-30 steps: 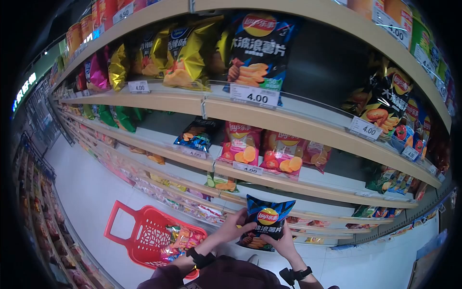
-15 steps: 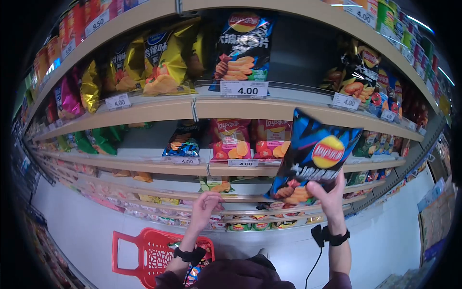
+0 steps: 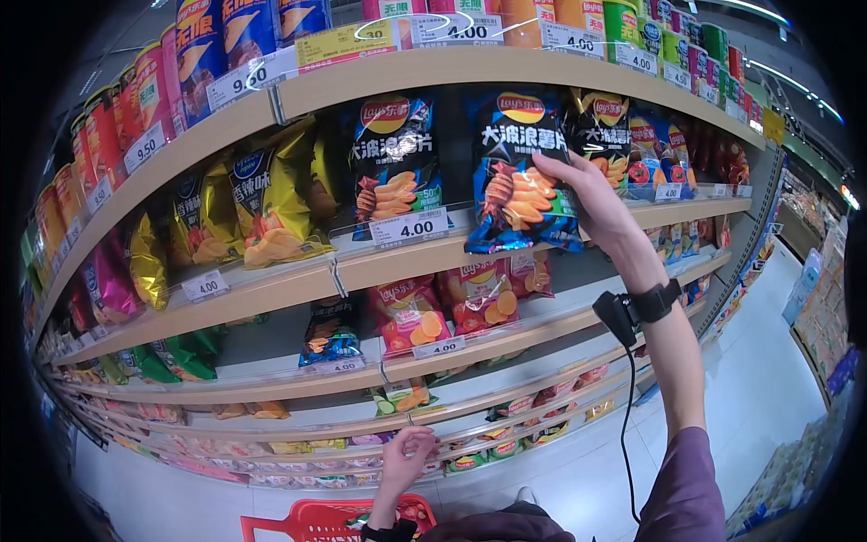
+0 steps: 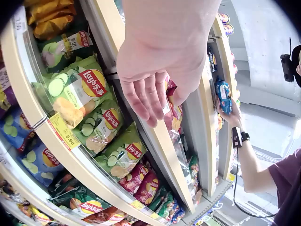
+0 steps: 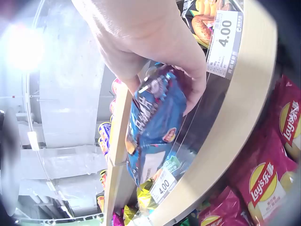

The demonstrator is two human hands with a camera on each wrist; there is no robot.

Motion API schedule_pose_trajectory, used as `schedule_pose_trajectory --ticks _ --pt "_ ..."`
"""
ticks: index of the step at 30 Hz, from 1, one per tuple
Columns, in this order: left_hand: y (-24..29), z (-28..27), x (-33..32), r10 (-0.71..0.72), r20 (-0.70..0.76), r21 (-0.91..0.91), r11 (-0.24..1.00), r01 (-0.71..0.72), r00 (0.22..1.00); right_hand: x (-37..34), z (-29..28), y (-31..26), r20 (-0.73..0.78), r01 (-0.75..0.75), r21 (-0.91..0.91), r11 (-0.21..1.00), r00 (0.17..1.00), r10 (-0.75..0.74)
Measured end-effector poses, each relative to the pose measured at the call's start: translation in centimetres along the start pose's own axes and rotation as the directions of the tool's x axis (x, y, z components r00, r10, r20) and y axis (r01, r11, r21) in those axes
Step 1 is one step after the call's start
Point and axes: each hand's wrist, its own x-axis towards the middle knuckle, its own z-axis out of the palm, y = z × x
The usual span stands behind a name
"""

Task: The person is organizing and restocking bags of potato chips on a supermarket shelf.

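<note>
Ideally, your right hand (image 3: 596,199), pinching the bag (image 3: 519,185) at the shelf (image 3: 397,265), needed light pressure; your left hand (image 3: 409,456) hung loose below.

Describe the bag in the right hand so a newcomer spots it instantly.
Start at the wooden-edged shelf below the row of canisters. Right of the yellow bags there stands a blue-and-black Lay's bag behind a 4.00 tag; the held bag is its lookalike, just to its right. Unlike its neighbours, it is gripped by the right hand.
</note>
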Motion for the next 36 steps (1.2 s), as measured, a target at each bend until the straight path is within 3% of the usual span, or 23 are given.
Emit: schedule_pose_trajectory --ticks 5,7,23,29,30,34,35,36 --pt "-0.4 -0.6 -0.7 -0.024 0.008 -0.016 1.000 0.024 1.000 2.1 0.7 -1.7 -0.103 0.030 -0.058 0.998 0.994 -0.036" --pt "-0.1 -0.8 -1.0 -0.072 -0.007 0.019 0.997 0.072 0.997 4.0 -0.4 -2.1 0.027 -0.032 -0.076 0.997 0.999 0.034" --pt "-1.9 -0.4 -1.4 -0.060 0.088 0.003 0.998 0.060 0.994 8.8 -1.4 -0.7 0.030 -0.092 -0.007 0.996 0.995 0.092" --pt "-1.2 0.4 -1.5 -0.101 0.069 -0.031 0.994 0.103 0.992 7.7 -1.1 -0.4 -0.011 0.122 -0.055 0.991 0.992 -0.123" --pt "-1.2 0.4 -1.4 -0.111 0.075 -0.021 0.993 0.113 0.991 7.7 -1.3 -0.4 0.033 0.131 -0.053 0.990 0.991 -0.129" --pt "-1.6 0.4 -1.8 -0.121 0.119 0.033 0.993 0.118 0.986 8.8 -1.1 -0.2 -0.070 0.044 -0.073 0.996 0.996 -0.049" --pt "-1.7 0.5 -1.8 -0.109 0.130 0.042 0.994 0.105 0.986 8.8 -1.3 -0.5 0.032 0.021 -0.046 0.999 0.999 -0.019" --pt "-1.8 0.6 -1.9 -0.102 0.130 0.031 0.995 0.098 0.986 8.5 -0.8 -0.6 -0.010 0.028 -0.061 0.998 1.000 -0.029"
